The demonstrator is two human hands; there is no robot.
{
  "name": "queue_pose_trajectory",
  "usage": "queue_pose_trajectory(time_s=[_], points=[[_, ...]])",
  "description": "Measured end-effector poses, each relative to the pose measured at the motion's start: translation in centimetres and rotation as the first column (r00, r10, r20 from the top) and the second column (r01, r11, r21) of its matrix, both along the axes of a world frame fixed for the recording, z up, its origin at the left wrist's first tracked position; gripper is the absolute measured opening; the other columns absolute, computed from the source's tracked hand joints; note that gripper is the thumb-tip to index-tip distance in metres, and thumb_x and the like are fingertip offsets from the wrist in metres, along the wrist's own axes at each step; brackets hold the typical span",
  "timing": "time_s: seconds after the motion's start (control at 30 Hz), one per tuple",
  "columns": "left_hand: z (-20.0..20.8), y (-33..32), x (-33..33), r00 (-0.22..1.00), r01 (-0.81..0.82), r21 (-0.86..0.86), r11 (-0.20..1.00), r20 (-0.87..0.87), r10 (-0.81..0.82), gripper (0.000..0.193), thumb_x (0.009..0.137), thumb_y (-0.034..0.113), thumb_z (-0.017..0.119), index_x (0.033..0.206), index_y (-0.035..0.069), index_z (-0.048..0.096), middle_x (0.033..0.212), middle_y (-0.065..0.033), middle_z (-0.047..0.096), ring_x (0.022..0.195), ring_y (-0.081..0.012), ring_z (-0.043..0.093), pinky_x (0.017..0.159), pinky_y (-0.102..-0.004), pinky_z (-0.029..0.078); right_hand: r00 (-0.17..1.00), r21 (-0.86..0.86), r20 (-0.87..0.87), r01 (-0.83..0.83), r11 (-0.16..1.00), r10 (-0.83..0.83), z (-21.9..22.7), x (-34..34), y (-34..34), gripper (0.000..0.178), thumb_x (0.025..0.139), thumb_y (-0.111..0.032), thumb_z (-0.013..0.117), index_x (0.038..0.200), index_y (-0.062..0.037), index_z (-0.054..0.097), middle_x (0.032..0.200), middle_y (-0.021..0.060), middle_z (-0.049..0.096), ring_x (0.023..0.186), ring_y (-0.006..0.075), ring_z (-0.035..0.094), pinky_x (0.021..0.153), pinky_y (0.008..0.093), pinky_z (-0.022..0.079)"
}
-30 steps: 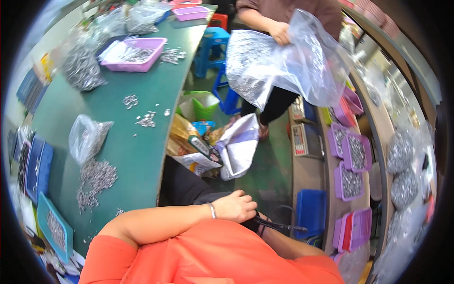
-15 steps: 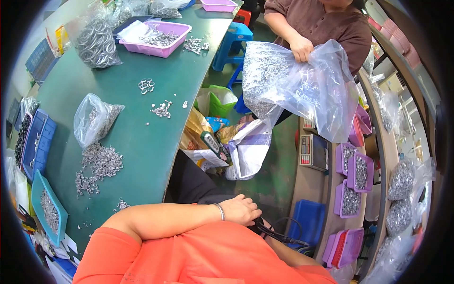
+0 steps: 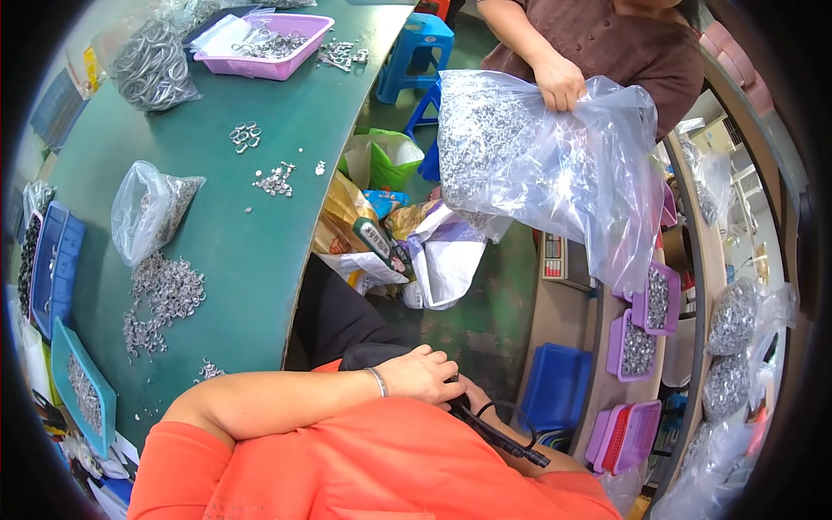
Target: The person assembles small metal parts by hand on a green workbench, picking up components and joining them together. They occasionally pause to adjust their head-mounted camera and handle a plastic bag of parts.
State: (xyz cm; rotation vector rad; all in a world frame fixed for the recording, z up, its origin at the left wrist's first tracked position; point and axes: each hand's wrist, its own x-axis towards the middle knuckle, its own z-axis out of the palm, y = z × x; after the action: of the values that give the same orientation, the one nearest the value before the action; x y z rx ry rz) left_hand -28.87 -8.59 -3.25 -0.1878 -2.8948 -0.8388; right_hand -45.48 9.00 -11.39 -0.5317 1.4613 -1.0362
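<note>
Loosely curled, my left grip [image 3: 420, 374] lies at a slim black cable [image 3: 517, 449] in front of my orange shirt [image 3: 390, 459]; whether it clasps that cable I cannot tell, nor can I for my half-hidden right grip [image 3: 473, 394] just beside it. Leftward, small curved silvery metal pieces [image 3: 171, 290] heap on the smooth green table [image 3: 238, 238] beside a crinkled translucent plastic bag [image 3: 139, 215].

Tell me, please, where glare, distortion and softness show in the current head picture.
Head view: bright glints streak the large clear plastic bag; head view, top: a pale sheen lies on the green table; head view, right: the brown shelf edge bows; head view, lower right: the plastic bags look soft; head view, lower middle: the left hand is fairly crisp.
</note>
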Motion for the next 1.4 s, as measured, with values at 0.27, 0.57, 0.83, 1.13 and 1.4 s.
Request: queue_pose_trajectory(time_s=[0.27, 0.57, 0.83, 1.13, 1.4], points=[[-0.2, 0.3, -0.8, 0.999, 0.018, -0.022, 1.0, 0.037, -0.017, 0.048, 0.09, 0.04, 0.064, 0.131, 0.015, 0.058, 0.105, -0.0074, 0.057, 0.099, -0.0247, 0.057, 0.085, -0.0397, 0.044, 0.596, -0.24, -0.79, -0.519, 0.821, 0.145, 11.6, -7.6, -11.3, 0.034, 0.093, -0.001, 0.056, 0.127, 0.0024, 0.062, 0.134, 0.0173, 0.06, 0.123, 0.0261, 0.058, 0.105, 0.0355, 0.044], [-0.8, 0.2, -0.2, 0.999, -0.036, -0.041, 0.999, 0.02, 0.037, 0.048, 0.088, 0.043, 0.066, 0.127, 0.016, 0.061, 0.107, -0.0074, 0.059, 0.099, -0.0243, 0.057, 0.085, -0.0394, 0.044, 0.338, -0.228, -0.941, -0.676, 0.701, 0.019, 17.0, -6.5, -22.5, 0.048, 0.089, 0.0, 0.058, 0.137, 0.002, 0.051, 0.148, 0.021, 0.045, 0.113, 0.035, 0.062, 0.093, 0.039, 0.052], [-1.0, 0.6, -0.7, 0.999, -0.023, 0.005, 1.0, -0.032, 0.023, 0.047, 0.085, 0.039, 0.069, 0.124, 0.014, 0.061, 0.107, -0.0071, 0.06, 0.101, -0.0257, 0.057, 0.086, -0.0402, 0.044, 0.95, 0.182, 0.107, -0.308, 0.934, 0.293, 6.0, -5.8, -5.8, 0.032, 0.099, -0.012, 0.055, 0.13, -0.0066, 0.06, 0.118, 0.0058, 0.066, 0.108, 0.0175, 0.062, 0.09, 0.0346, 0.049], [-0.3, 0.4, -0.8, 0.994, 0.043, -0.043, 0.998, 0.098, -0.039, 0.043, 0.093, 0.024, 0.05, 0.133, 0.011, 0.055, 0.115, -0.0103, 0.058, 0.107, -0.026, 0.055, 0.089, -0.0394, 0.043, 0.919, 0.272, 0.393, -0.075, 0.959, -0.04, 3.2, -0.1, -3.6, 0.02, 0.096, -0.009, 0.056, 0.115, -0.0069, 0.063, 0.105, 0.0053, 0.066, 0.097, 0.0185, 0.062, 0.082, 0.0349, 0.049], [-0.6, 0.7, -0.5, 0.996, 0.006, -0.078, 0.997, 0.086, 0.0, 0.042, 0.092, 0.024, 0.051, 0.132, 0.011, 0.054, 0.115, -0.0068, 0.06, 0.104, -0.0237, 0.056, 0.087, -0.0381, 0.043, 0.928, 0.196, 0.368, -0.139, 0.971, 0.059, 3.1, -0.4, -3.3, 0.017, 0.094, -0.008, 0.057, 0.111, -0.0074, 0.061, 0.101, 0.0051, 0.064, 0.094, 0.0187, 0.06, 0.08, 0.0348, 0.048]])
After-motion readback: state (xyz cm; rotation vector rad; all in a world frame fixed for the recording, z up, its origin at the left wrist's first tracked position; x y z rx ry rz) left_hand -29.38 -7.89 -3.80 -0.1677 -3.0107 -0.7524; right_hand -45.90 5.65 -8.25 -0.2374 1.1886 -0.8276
